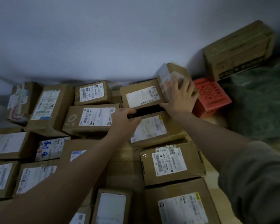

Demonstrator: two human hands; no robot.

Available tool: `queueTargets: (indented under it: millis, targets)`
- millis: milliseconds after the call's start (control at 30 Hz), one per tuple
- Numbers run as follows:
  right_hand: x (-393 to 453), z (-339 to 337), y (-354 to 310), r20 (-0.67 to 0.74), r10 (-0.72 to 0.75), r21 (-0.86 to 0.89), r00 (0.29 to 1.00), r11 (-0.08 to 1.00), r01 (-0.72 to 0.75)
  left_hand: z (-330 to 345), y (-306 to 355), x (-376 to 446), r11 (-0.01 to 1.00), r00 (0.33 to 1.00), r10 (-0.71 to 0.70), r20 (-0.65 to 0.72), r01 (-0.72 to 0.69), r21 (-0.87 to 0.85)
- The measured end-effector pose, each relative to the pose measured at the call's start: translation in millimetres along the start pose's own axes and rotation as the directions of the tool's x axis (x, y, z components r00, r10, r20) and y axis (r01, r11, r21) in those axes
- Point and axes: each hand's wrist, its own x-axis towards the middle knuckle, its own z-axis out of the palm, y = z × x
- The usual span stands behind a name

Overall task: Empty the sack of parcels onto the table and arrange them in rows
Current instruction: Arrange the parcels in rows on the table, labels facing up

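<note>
Several brown cardboard parcels with white labels lie in rows on the table. My right hand point(179, 96) holds a small tilted parcel point(170, 75) with orange print at the back right; its fingers spread over the face and the thumb sits under the lower edge. That parcel leans against a labelled parcel point(141, 94) in the back row. My left hand point(124, 120) reaches between two parcels, with relaxed fingers touching the left edge of a labelled parcel point(153, 128). The green sack point(257, 102) lies crumpled at the right.
A red parcel point(212, 92) lies just right of my right hand, next to the sack. A large carton point(239, 49) stands tilted against the grey wall point(103, 38) at the back right. A dark gap point(147, 110) shows between my hands.
</note>
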Motion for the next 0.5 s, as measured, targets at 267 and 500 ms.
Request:
queueTargets:
  millis: [267,500]
  targets:
    - [-10.6,-43.7,37.3,-0.288,-0.054,0.551,0.956,0.807,0.212,0.0,26.1,-10.5,0.906,0.987,-0.162,-0.006,0.146,-0.397]
    - [-33.8,-104.0,70.7,0.414,-0.094,0.91,0.906,0.066,-0.409,4.9,73.7,-25.7,0.519,0.939,-0.159,0.305,0.343,-0.783]
